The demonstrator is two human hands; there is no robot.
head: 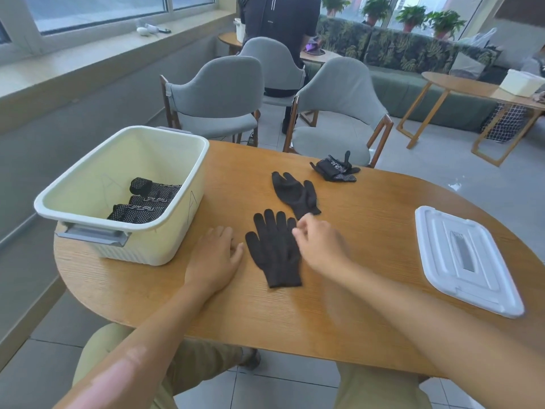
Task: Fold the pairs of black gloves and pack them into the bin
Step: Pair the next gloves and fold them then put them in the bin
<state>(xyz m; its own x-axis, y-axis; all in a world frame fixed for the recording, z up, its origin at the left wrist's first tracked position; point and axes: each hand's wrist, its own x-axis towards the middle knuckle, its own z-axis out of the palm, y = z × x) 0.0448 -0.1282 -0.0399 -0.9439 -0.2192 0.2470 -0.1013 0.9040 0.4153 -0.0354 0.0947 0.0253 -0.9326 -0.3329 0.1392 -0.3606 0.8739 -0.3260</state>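
Near glove [275, 255] flat on surface [368, 261]; far glove [295, 193] beyond. Left hand [216, 255] flat, fingers relaxed. Right hand [320, 242] blurred, grip unclear. Stack gloves cuff-aligned before folding toward bin [88, 184].

Daylight comes through the wide window [97, 10] on the left above a pale stone sill [88, 63]. Three grey upholstered chairs with wooden legs [218, 95] stand on grey floor tiles [427, 178]; potted green plants [413, 17] line the leaf-patterned green bench [413, 51] behind.
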